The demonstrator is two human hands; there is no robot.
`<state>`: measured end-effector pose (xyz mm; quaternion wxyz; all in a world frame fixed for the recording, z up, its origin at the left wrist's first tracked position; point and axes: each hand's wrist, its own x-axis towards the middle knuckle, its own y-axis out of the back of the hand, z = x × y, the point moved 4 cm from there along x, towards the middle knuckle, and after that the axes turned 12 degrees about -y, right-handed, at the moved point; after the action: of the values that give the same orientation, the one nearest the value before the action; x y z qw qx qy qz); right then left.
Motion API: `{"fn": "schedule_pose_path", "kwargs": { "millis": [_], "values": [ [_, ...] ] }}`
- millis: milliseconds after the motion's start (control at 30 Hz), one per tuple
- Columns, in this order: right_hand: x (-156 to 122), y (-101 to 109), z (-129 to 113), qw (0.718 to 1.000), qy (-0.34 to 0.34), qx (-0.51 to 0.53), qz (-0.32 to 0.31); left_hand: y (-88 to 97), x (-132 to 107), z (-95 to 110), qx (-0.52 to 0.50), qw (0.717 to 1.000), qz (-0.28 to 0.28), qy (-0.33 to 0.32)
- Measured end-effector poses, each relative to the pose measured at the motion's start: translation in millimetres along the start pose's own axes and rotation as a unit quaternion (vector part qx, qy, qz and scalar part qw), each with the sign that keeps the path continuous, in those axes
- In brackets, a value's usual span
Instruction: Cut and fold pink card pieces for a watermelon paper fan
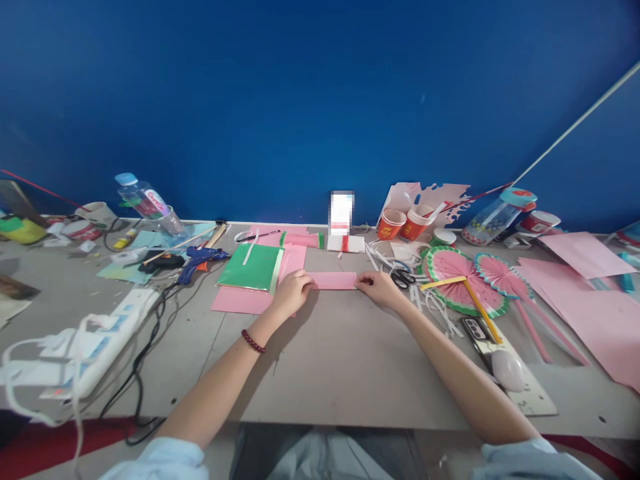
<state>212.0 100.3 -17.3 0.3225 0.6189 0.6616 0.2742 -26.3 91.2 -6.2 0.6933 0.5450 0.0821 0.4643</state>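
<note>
A narrow strip of pink paper (334, 281) stretches between my two hands, just above or on the grey table. My left hand (294, 292) pinches its left end, with a dark red bead bracelet on the wrist. At the other end, the fingers of my right hand (379, 288) are closed on the paper. Left of my left hand lies a green paper pack (250, 267) on top of a pink sheet (240, 301). Black-handled scissors (403, 279) lie among white paper strips (435, 303), close to my right hand.
Pink and green watermelon-patterned paper fans (450, 270) lie to the right, near a yellow folding ruler (483, 310), a phone (474, 328) and a white mouse (508, 371). Red paper cups (391, 225) stand at the back. A blue glue gun (200, 262), a bottle (150, 203) and a power strip (107, 340) occupy the left.
</note>
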Motion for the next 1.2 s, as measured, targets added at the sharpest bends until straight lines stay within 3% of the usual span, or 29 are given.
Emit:
{"fn": "schedule_pose_path", "kwargs": {
  "millis": [467,700,1200],
  "values": [
    [1,-1,-2,1.0,0.01,-0.017,0.001,3.4,6,-13,-0.087,0.994,-0.005,0.059],
    [1,-1,-3,1.0,0.012,-0.016,-0.001,1.6,8,-21,-0.12,0.991,-0.021,0.052],
    [-2,1,-8,1.0,-0.005,-0.022,-0.002,1.2,6,-14,-0.095,0.995,-0.015,0.027]
  ]
}}
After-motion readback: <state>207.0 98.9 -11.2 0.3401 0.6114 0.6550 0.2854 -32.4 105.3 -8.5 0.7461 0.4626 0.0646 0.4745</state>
